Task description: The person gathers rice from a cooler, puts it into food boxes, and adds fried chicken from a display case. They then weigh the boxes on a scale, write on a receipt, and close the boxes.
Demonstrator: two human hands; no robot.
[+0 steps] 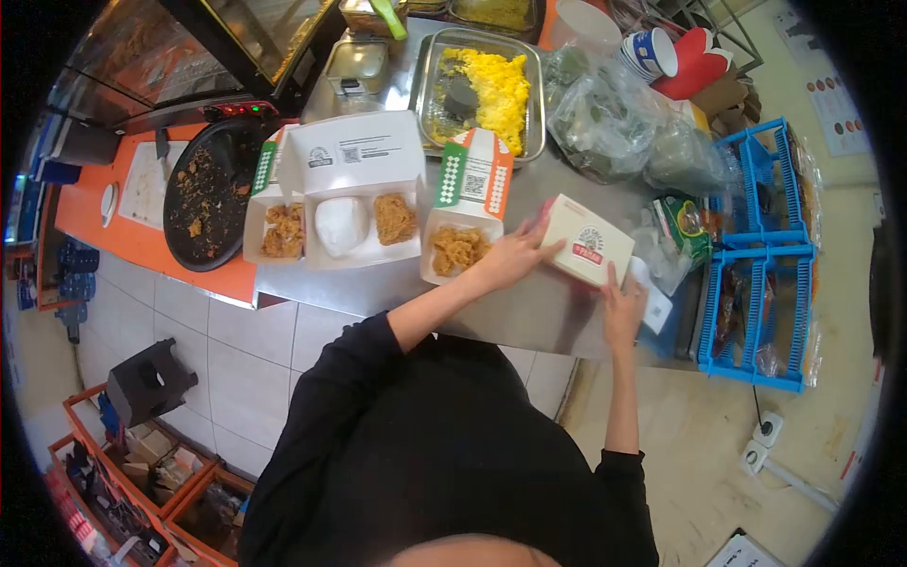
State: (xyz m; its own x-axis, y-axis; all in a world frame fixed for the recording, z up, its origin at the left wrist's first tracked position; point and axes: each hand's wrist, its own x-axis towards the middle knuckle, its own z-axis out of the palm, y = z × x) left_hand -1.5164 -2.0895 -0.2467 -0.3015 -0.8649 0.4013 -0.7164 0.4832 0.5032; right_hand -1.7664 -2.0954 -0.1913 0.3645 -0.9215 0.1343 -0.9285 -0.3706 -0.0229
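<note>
A closed cream cardboard box with a round printed logo sits between my hands at the counter's right part. My left hand grips its left side, while the fingers of my right hand press against its lower right edge. Left of it, an open carton holds fried chicken. Farther left, a larger open box contains a white wrapped bundle and a fried chicken piece. Beside that stands another open carton with fried chicken pieces.
A metal tray of scrambled egg lies behind the boxes. Plastic bags and blue racks line the right side. A black pan with crumbs and a knife are at the left, before a glass display case.
</note>
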